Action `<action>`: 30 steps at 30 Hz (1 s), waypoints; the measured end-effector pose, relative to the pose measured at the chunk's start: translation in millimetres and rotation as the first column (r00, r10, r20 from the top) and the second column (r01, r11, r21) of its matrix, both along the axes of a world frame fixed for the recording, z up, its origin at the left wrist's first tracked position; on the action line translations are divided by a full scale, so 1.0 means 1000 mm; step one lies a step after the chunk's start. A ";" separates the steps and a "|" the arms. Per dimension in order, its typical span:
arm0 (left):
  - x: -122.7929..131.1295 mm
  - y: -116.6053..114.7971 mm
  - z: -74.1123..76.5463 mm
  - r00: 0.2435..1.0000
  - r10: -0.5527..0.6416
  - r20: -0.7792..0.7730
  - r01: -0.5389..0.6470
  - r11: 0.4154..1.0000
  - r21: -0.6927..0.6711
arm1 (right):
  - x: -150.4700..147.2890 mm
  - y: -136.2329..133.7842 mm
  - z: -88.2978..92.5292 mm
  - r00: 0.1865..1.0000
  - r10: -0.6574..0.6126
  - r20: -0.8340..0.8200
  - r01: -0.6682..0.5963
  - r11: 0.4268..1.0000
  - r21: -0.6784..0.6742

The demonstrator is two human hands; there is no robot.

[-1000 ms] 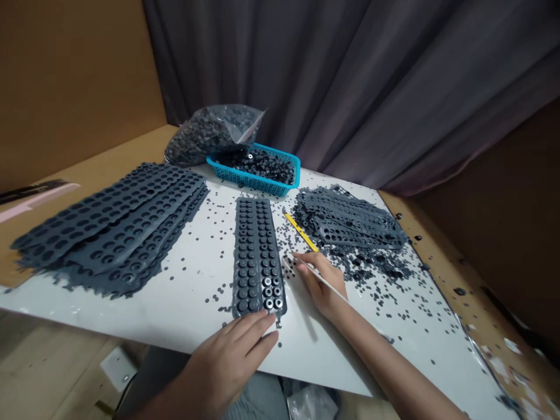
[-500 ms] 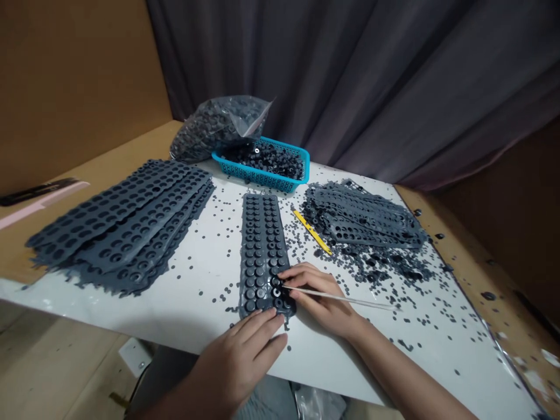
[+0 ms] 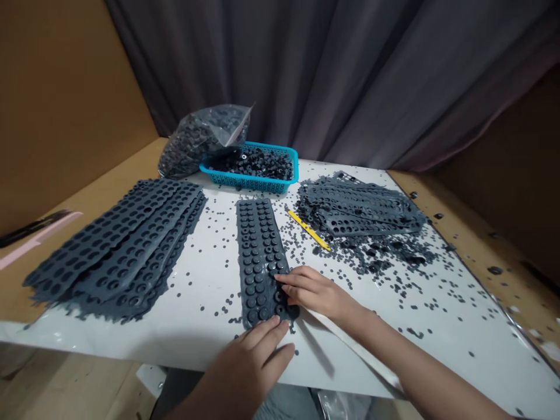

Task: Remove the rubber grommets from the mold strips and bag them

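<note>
A dark grey rubber sheet [image 3: 258, 251] with rows of round raised studs lies lengthwise before me on the white table. My left hand [image 3: 256, 356] rests its outstretched fingertips on the sheet's near edge, holding nothing. My right hand [image 3: 317, 294] is closed over the sheet's lower right side, its fingertips touching the studs there. A long, flat white tool [image 3: 350, 341] runs back from its grip under the forearm; the tool's working end is hidden by the fingers. Close to that hand lies a yellow strip-like tool [image 3: 309, 230].
Stacked studded sheets [image 3: 118, 245] lie at left. A teal basket [image 3: 249, 181] of small black parts stands at the back, against a filled clear bag [image 3: 205, 140]. At right are perforated sheets [image 3: 363, 207] amid many small scattered discs [image 3: 371, 256]. A curtain [image 3: 306, 76] hangs behind.
My right hand has shifted slightly and turned, and the white tool's rear end has swung toward me, showing its broad side. My left hand stays at the sheet's near edge. The camera view has shifted.
</note>
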State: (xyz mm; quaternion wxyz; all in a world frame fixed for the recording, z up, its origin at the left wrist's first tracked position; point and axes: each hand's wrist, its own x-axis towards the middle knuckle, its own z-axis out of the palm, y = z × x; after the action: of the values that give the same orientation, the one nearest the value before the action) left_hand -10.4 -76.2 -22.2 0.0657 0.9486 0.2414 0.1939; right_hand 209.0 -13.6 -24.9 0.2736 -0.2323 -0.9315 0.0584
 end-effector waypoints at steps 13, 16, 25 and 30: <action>-0.011 0.000 -0.015 0.999 -0.047 -0.014 0.043 0.980 -0.196 | 0.012 -0.002 0.011 0.939 -0.256 -0.232 0.103 0.847 -0.521; -0.011 0.001 -0.016 0.998 -0.065 0.006 0.065 0.983 -0.174 | 0.011 -0.002 0.011 0.947 -0.225 -0.231 0.084 0.863 -0.498; -0.014 0.002 -0.018 0.995 -0.084 0.059 0.094 0.979 -0.180 | 0.014 0.013 -0.002 0.987 -0.149 -0.052 0.147 0.988 -0.044; -0.012 0.000 -0.016 0.996 -0.067 0.050 0.077 0.969 -0.233 | 0.012 0.014 0.003 0.919 -0.341 -0.196 0.315 0.937 -0.150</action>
State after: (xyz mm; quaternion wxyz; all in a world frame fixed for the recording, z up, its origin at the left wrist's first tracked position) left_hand -22.7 -76.2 -38.4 0.1895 0.9381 0.2264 0.1811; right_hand 221.1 -0.1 -22.0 0.3667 -0.3929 -0.8384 0.0908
